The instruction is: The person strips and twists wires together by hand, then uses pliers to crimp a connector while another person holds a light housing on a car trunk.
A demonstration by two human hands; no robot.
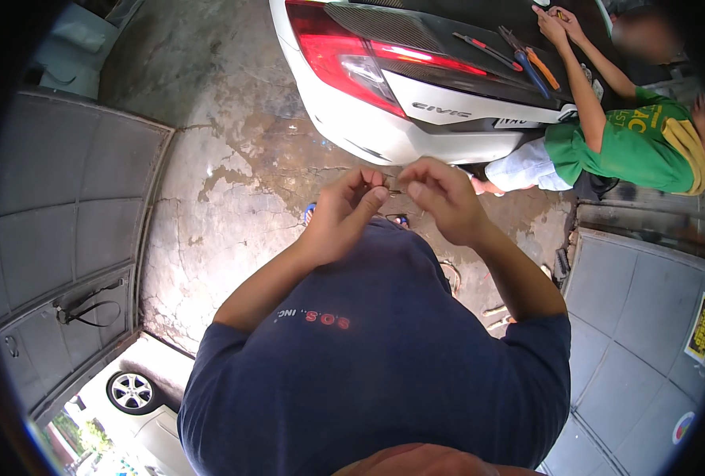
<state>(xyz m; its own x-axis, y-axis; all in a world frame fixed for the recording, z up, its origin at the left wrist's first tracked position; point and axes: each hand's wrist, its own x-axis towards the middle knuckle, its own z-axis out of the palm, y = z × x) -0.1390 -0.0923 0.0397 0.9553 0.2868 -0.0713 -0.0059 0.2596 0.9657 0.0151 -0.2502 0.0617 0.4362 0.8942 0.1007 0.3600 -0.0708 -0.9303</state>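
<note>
In front of my chest, my left hand (pixel 346 208) is closed in a pinch, thumb against the curled fingers. My right hand (pixel 445 200) faces it a short gap away, its fingers curled in toward the thumb. A small thin dark piece (pixel 393 191) shows between the fingertips; its kind is too small to tell. Whatever else the fingers hold is hidden. Both hands are above the floor, just short of the rear bumper of a white car (pixel 439 143).
On the car's trunk lie pliers with blue and orange handles (pixel 533 77) and a slim red-handled tool (pixel 491 52). A person in a green shirt (pixel 626 143) works at the trunk, right. Grey metal gates (pixel 74 198) stand left and right; another car (pixel 158 432) is behind me.
</note>
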